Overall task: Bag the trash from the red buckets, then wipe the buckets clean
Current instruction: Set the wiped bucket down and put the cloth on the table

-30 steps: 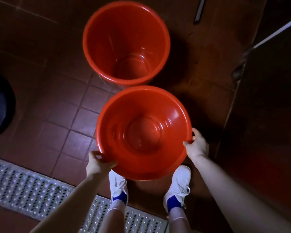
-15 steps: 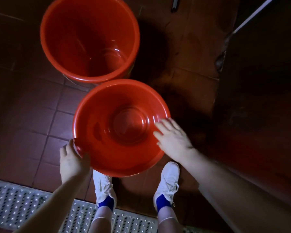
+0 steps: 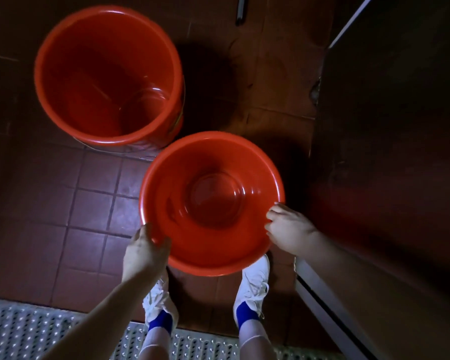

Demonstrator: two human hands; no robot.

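Note:
Two red plastic buckets show in the head view. The taller, deeper bucket [image 3: 63,100] stands on the floor at the upper left, with nothing visible inside. The smaller red bucket [image 3: 166,183] is in front of me, just above my shoes, its inside bare and shiny. My left hand [image 3: 143,250] holds its near-left rim, thumb over the edge. My right hand [image 3: 289,229] grips the right rim with curled fingers. No trash, bag or cloth is in view.
The floor is dark red-brown tile [image 3: 89,203]. A perforated metal drain grate [image 3: 24,333] runs along the bottom edge behind my white shoes [image 3: 255,281]. A dark cabinet or counter side [image 3: 387,152] rises close on the right.
My right hand has moved from lying flat inside the small bucket to gripping its right rim. The view shifted, so both buckets sit further right in frame.

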